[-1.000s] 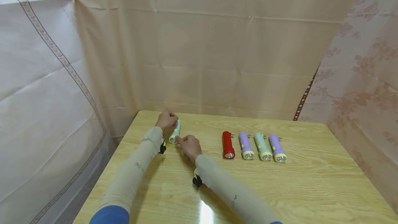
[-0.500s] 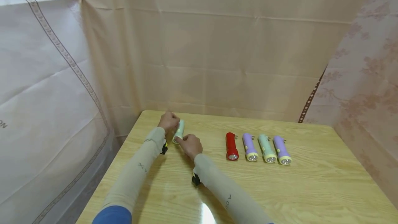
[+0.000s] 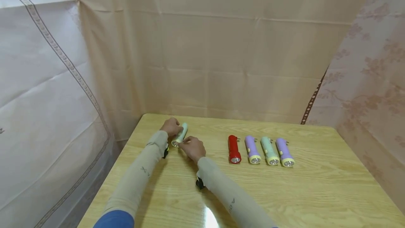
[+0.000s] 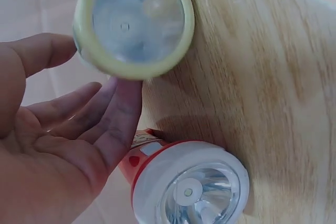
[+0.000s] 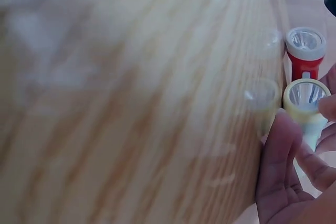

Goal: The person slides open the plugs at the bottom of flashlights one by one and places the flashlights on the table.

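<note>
A yellow wood surface (image 3: 316, 192) stands in front of a big beige cloth (image 3: 202, 62). Near its far left corner is a mint flashlight (image 3: 181, 137), with its lamp end toward the near edge. The left hand (image 3: 171, 127) has its grip round the mint flashlight's body. The right hand (image 3: 193, 149) has its grip on the lamp end, pinching the yellow rim. Just beside it, a red-and-white flashlight (image 4: 184, 179) shows in both wrist views. Right of the middle, nearer the far edge, four more lie in a row: a red flashlight (image 3: 234, 149), a purple flashlight (image 3: 252, 149), a green flashlight (image 3: 269, 150) and another purple one (image 3: 284, 151).
</note>
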### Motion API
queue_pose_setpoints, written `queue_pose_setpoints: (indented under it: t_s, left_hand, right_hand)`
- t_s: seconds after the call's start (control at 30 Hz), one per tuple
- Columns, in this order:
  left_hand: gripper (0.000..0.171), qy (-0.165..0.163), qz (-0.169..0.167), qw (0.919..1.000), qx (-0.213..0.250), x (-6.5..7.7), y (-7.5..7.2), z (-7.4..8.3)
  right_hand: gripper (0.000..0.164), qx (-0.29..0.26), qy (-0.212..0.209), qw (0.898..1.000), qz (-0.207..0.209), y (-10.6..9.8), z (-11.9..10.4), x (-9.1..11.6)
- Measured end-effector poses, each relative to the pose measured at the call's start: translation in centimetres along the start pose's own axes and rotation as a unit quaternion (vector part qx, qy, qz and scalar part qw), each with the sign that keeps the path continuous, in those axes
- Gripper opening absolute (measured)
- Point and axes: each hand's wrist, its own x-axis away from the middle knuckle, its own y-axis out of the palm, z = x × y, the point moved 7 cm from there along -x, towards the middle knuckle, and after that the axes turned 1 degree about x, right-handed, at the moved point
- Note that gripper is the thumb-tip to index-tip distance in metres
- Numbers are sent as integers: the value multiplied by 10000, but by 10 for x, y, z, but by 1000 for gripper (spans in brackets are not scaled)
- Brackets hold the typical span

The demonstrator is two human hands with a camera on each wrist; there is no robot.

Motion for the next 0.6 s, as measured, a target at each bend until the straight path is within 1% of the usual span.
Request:
queue_pose_setpoints:
  t_s: [0.1,0.2,0.27,0.33,0.47,0.6]
  left_hand:
    - [49,-14,-79,9999,-105,0,2,1]
    - [55,-117,-221,9996,-89,1,4,4]
    - [55,-111,-267,9995,-130,3,4,7]
    - [55,-64,-308,9994,-162,5,4,10]
    - [51,99,-315,9993,-168,9,5,13]
    - [39,35,-251,9996,78,10,7,11]
  right_hand:
    - [36,-32,20,9999,-115,1,1,1]
    - [48,-16,7,9999,-158,0,-1,1]
    - [54,5,2,9999,-171,0,-1,1]
    - [56,18,1,9998,-191,0,-2,1]
    - [51,-212,65,9994,-250,1,-1,1]
    - [43,-481,106,9983,-308,4,2,1]
